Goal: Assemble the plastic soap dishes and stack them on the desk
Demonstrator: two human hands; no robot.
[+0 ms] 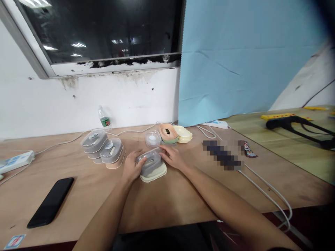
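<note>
A cream soap box with a clear grey lid (152,166) lies on the wooden table (167,198) in front of me. My left hand (131,167) cups its left side with curled fingers. My right hand (173,157) rests on its right end, fingers laid over the lid's far edge. Both hands press on the box together.
Two more lidded boxes (104,149) sit to the left. Behind are a loose clear lid (152,139), stacked trays in peach and green (168,134) and yellow ones (184,134). A black phone (51,201), a bottle (104,118), power strips and white cables (264,190) lie around.
</note>
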